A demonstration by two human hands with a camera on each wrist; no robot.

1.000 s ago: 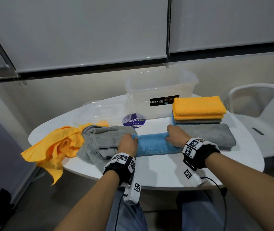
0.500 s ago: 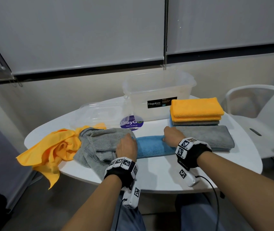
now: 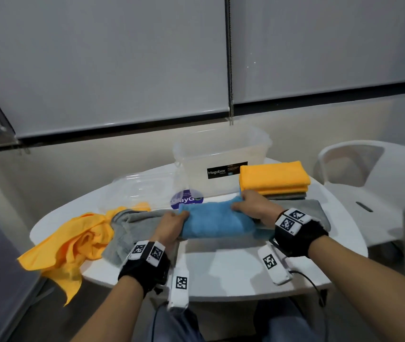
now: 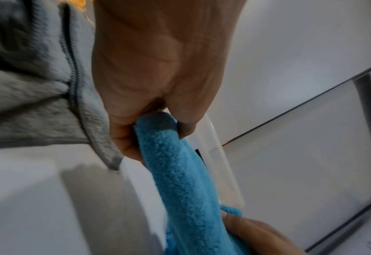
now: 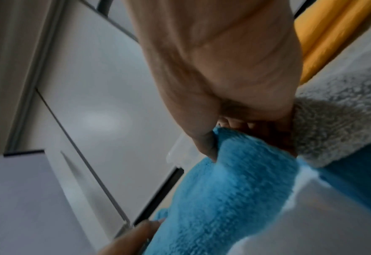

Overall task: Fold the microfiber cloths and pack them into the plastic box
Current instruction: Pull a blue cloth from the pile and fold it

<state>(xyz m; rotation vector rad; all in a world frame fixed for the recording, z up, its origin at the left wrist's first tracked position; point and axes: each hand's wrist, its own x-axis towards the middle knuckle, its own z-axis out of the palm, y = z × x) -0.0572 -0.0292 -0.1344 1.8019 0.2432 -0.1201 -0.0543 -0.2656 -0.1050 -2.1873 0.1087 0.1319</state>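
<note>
A blue microfiber cloth (image 3: 215, 222) (image 4: 180, 181) (image 5: 224, 198) is lifted off the white table (image 3: 221, 265), stretched between both hands. My left hand (image 3: 171, 224) (image 4: 156, 110) pinches its left end; my right hand (image 3: 252, 208) (image 5: 213, 131) pinches its right end. The clear plastic box (image 3: 221, 159) stands open at the back of the table. A folded stack topped with orange cloths (image 3: 274, 177) sits right of the box. A flat grey cloth (image 3: 318, 211) (image 5: 337, 120) lies under my right wrist. Loose grey (image 3: 132, 220) (image 4: 34, 96) and orange (image 3: 78, 240) cloths lie crumpled at the left.
The box's clear lid (image 3: 142, 191) lies left of the box, with a round purple label (image 3: 186, 199) beside it. A white chair (image 3: 369, 183) stands to the right of the table. The orange cloth hangs over the table's left edge.
Both hands have raised the blue cloth from the table surface; before it lay flat under them. The cloth's far edge now stands up toward the box.
</note>
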